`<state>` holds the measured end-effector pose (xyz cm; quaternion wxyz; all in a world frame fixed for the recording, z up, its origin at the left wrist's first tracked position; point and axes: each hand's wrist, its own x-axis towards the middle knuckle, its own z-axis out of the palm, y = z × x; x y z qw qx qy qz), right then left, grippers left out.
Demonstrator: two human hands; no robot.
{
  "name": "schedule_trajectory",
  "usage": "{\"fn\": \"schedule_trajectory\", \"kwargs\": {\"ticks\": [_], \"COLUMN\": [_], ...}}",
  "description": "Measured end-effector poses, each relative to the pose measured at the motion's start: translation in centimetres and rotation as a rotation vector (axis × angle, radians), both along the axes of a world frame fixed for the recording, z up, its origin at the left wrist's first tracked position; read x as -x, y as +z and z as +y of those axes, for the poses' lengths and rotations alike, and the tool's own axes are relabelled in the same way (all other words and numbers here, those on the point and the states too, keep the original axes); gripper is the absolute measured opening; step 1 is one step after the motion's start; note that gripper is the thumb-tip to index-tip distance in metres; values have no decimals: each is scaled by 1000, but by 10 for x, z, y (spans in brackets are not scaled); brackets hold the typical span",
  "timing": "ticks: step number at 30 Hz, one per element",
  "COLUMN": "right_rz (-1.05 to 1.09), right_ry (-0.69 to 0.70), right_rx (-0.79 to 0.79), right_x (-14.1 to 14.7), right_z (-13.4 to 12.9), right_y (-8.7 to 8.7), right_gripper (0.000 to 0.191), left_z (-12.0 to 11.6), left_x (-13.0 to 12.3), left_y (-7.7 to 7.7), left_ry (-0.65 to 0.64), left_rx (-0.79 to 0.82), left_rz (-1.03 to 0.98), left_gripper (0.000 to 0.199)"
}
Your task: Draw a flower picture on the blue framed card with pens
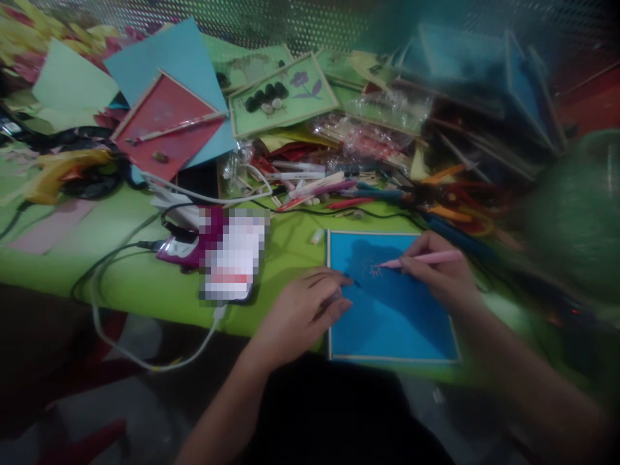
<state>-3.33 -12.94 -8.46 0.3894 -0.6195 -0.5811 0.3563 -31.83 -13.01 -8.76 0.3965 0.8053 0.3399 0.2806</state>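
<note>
A blue board [397, 326] with a thin pale wooden frame lies at the table's front edge. My right hand [438, 271] is closed round a pink felt-tip pen [436, 258], its tip touching the board beside a small pink sun-like drawing [374, 269]. At the board's left edge rests my left hand [310, 307], fingers stretched over the frame and thumb apart from them. The area between thumb and fingers is too blurred to make out fully. A small whitish cap-like piece [317, 236] lies near the board's upper left corner.
A phone [235, 258] with a cable and a purple device [181, 248] are on the left. Behind are pens and sticks [320, 187], a red framed board [169, 126] and a green one with dark stones [310, 97]. A yellow glue gun [68, 171] lies far left.
</note>
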Motion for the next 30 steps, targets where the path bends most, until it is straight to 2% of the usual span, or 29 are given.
{"fn": "schedule_trajectory", "kwargs": {"ticks": [21, 30], "right_rz": [35, -13], "right_ry": [-12, 42], "right_rx": [-5, 14], "right_x": [2, 2], "right_z": [0, 1], "right_y": [2, 3], "right_gripper": [25, 25], "left_z": [0, 1], "left_x": [0, 0], "left_y": [-3, -2], "left_ry": [-3, 4], "left_rx": [-6, -20], "left_rz": [8, -7], "left_gripper": [21, 19]}}
